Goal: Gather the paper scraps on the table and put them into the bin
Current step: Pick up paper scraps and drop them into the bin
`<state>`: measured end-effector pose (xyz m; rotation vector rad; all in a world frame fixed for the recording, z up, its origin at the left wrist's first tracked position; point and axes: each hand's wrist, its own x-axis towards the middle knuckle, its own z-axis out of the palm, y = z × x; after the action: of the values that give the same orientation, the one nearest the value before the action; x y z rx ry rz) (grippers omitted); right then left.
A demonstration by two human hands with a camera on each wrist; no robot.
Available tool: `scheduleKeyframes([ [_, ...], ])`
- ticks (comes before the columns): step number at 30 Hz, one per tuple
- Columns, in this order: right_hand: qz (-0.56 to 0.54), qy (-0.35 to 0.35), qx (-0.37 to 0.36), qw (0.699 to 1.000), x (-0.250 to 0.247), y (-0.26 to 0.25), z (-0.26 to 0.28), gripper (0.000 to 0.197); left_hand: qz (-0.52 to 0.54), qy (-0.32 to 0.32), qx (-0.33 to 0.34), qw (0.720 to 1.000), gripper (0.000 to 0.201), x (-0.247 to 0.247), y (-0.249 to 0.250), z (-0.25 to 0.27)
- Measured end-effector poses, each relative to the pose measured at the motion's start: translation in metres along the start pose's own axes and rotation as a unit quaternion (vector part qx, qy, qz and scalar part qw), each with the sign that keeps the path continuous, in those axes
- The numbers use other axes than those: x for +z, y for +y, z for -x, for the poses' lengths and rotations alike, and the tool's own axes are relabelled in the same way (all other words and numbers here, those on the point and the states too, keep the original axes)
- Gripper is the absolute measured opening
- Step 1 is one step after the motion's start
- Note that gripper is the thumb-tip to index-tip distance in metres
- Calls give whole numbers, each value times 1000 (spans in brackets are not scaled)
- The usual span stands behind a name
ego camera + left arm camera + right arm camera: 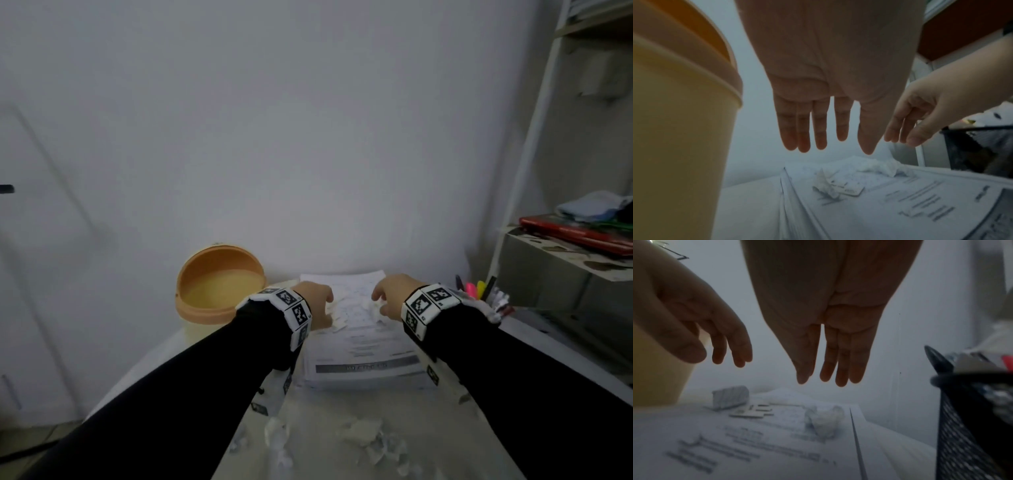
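Head view shows both arms reaching forward over a stack of printed papers [359, 342] on the worktop [342, 445]. The left hand [317, 303] and right hand [390, 294] hover palm down, fingers [820, 126] straight and holding nothing. Paper scraps [835, 185] lie under them. The bin [215, 291] stands left of centre.

Scraps [835, 186] on papers [363, 356] — bin [219, 291] left.

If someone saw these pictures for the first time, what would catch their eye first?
Probably the two open hands, left hand and right hand, hovering over white paper scraps on a stack of printed sheets. Next, the orange-rimmed bin standing open at the left of the stack.
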<state>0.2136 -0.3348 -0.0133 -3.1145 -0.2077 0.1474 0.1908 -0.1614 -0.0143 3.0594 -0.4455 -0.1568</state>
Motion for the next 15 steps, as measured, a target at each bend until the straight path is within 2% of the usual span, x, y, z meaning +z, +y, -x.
scheduleKeyframes([
  [5,17,-36,-18,999,20,10,-14,55,-15,-59,-5,998,54,18,5,-30],
  [10,19,-37,-41,998,27,5,-29,47,-70,-113,0,991,61,26,5,-52],
  [13,32,-71,-35,996,31,0,-33,43,-73,-94,30,992,33,34,7,-57],
  [15,30,-72,-23,997,34,-1,-34,41,-71,-72,31,994,39,37,7,-58],
])
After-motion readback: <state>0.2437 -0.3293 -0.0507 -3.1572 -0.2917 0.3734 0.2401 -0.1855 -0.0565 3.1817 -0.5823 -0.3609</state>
